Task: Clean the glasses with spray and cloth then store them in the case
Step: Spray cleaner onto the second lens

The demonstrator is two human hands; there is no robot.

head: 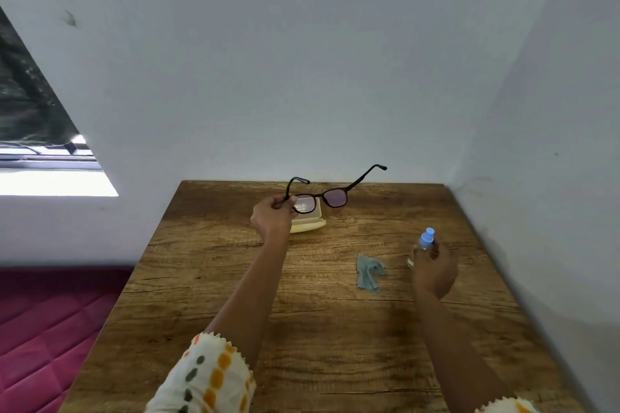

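Note:
Dark-framed glasses (330, 195) with both temples unfolded are held above the far part of the wooden table (318, 329). My left hand (272, 217) pinches them at the left hinge. Behind and below them lies an open pale yellow case (310, 223), partly hidden by the hand and the left lens. My right hand (435, 270) grips a small clear spray bottle (423, 243) with a blue nozzle, upright near the table's right side. A crumpled grey-blue cloth (368, 271) lies on the table between my two arms, left of the bottle.
The table stands in a corner, with white walls (302, 60) behind and to the right. A magenta quilted mattress (43, 329) lies low on the left. A bright window sill (50, 178) shows at the left.

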